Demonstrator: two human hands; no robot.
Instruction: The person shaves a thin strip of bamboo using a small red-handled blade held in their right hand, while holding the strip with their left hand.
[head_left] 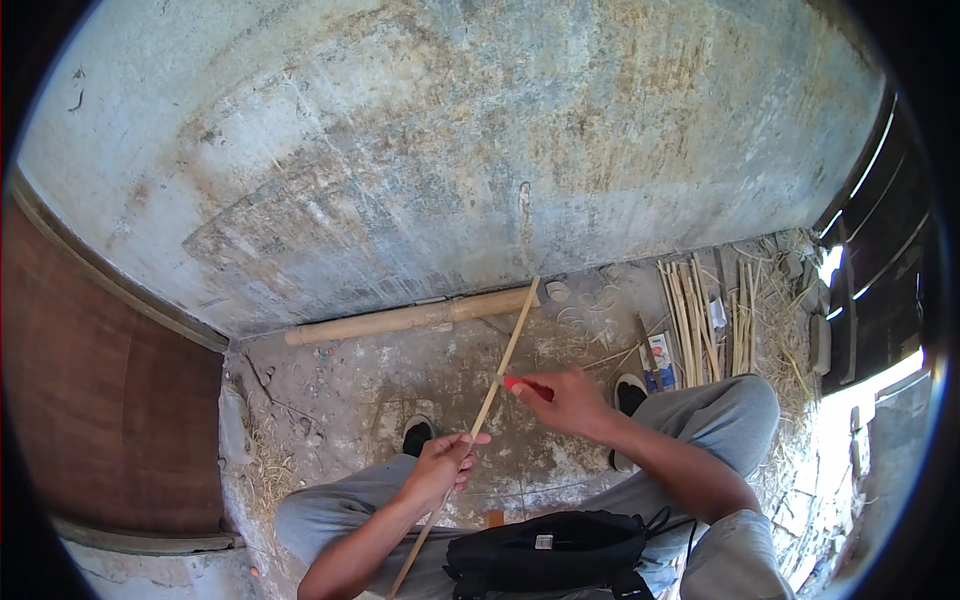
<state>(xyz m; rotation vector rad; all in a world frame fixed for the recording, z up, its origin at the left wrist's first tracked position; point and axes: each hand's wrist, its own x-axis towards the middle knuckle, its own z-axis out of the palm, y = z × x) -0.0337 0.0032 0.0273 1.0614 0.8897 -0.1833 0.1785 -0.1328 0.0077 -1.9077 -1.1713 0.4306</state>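
A long, thin bamboo strip [516,335] runs slantwise across the space in front of me, from beside my lap up toward the wall. My left hand [440,468] is closed round its lower half, with the thumb laid along it. In my right hand [572,402] is a small red-handled cutter [516,383]. Its short metal tip meets the strip a little above my left hand; most of the handle is hidden by my fingers, and I cannot make out the blade's edge.
A thick bamboo pole [385,325] lies along the foot of the stained wall [450,150]. Several cut bamboo strips [690,310] rest on the floor at right, beside a printed packet [660,355]. A black bag [550,555] sits at my waist. Shavings litter both sides.
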